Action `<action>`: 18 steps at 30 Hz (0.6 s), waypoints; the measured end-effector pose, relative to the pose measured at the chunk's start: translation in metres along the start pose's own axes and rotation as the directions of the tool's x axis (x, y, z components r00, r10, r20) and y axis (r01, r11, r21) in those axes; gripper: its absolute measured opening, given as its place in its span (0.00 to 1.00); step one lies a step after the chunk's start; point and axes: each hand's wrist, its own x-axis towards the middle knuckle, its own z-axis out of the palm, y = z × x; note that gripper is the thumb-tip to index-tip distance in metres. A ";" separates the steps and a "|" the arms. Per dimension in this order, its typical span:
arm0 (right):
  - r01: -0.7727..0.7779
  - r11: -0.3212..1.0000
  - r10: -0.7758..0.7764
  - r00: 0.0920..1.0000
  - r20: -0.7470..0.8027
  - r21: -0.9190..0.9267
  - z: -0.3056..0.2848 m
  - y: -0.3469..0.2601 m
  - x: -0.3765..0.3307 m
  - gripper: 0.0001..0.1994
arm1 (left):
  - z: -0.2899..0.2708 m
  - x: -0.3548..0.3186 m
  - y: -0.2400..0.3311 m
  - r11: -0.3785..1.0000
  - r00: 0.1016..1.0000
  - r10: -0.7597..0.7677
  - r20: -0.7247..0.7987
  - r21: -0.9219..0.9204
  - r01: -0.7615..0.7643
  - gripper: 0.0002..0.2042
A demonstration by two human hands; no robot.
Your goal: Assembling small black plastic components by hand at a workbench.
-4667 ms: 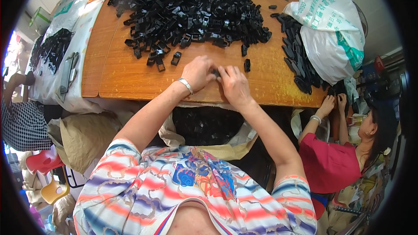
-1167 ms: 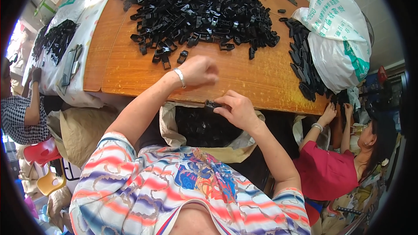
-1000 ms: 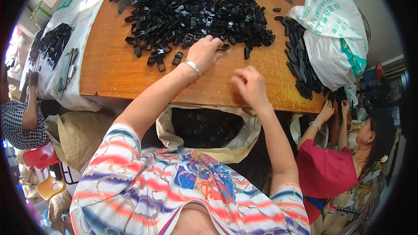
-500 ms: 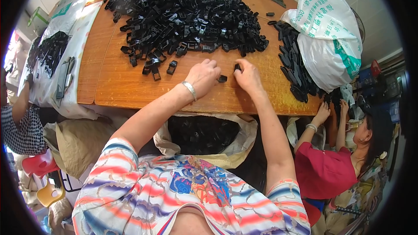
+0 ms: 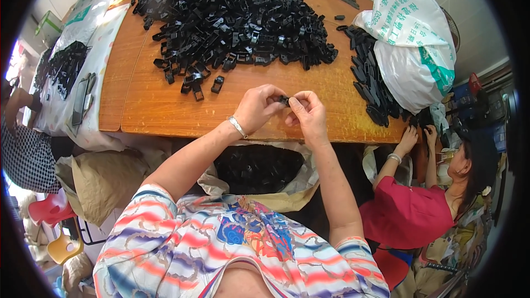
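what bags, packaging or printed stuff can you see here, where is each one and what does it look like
White plastic sack: right end of the wooden table, bulging, green print, black plastic parts spilling out beneath it.
White printed sacks: spread flat along the table's left edge, green and orange marks, with a small heap of black parts on them.
Open bag: below the table's near edge, under both hands, pale liner, full of black parts.
Brown sack: lower left, crumpled, plain.

A wooden table (image 5: 160, 116) fills the top of the view. A big heap of black plastic pieces (image 5: 237, 22) lies on it. A white sack (image 5: 411, 44) with green print sits at the right end, with more black parts (image 5: 370, 85) beside it. An open bag of black pieces (image 5: 256, 168) hangs below the table edge. A person in a red top (image 5: 406, 212) sits at the right. A red stool (image 5: 47, 209) stands at the left.
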 end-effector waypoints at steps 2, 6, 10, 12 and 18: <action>0.227 0.945 -0.211 0.973 0.090 -0.237 -0.009 0.007 0.002 0.12 | 0.000 0.001 0.001 0.999 0.999 0.005 -0.041 -0.034 -0.007 0.11; 0.493 0.652 -0.448 0.864 0.232 -0.576 -0.012 -0.002 0.003 0.13 | -0.004 0.002 -0.008 0.995 0.997 0.071 0.028 0.072 -0.072 0.13; 0.455 0.616 -0.422 0.880 0.218 -0.643 -0.019 0.010 0.018 0.13 | -0.010 0.005 -0.027 0.913 0.983 0.171 -0.061 0.384 -0.135 0.22; 0.465 0.613 -0.414 0.878 0.242 -0.638 -0.014 0.011 0.021 0.13 | -0.009 0.003 -0.035 0.884 0.973 0.223 -0.059 0.433 -0.177 0.21; 0.507 0.574 -0.430 0.855 0.290 -0.643 -0.011 0.019 0.035 0.12 | -0.005 0.008 -0.035 0.855 0.982 0.184 -0.033 0.498 -0.143 0.14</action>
